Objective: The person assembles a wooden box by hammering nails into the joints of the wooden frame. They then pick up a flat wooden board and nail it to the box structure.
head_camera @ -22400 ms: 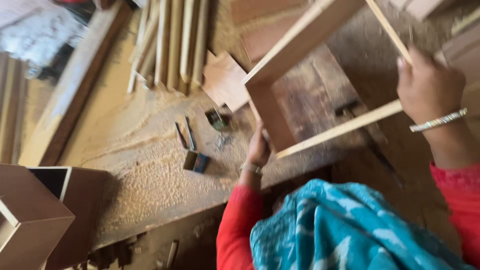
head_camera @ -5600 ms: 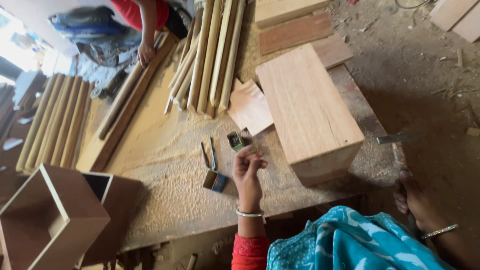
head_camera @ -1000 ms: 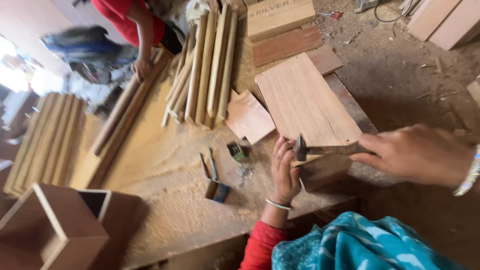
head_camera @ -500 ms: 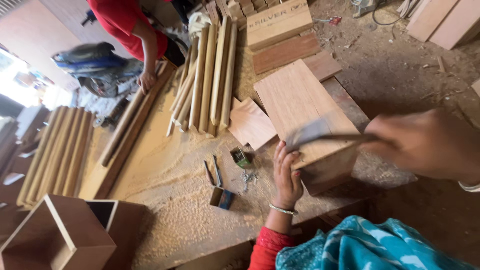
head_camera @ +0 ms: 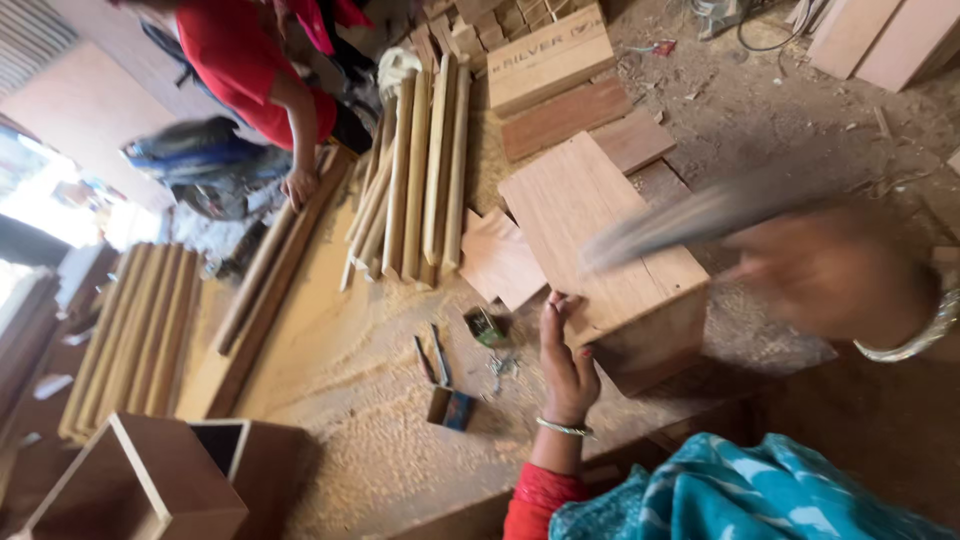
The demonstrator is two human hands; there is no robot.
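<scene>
Fingers of the left hand (head_camera: 567, 360) are laid flat and open on the wooden box (head_camera: 610, 260) on the sawdusty desk (head_camera: 350, 400). The blurred right hand (head_camera: 835, 275) is raised, wrapped around a hammer (head_camera: 690, 215).

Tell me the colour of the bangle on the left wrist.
Silver, seen in the head view: the bangle on the left wrist.

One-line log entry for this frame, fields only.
left hand: fingertips on wooden box edge | right hand: blurred, gripping hammer above box | near: loose nails, sawdust
</scene>
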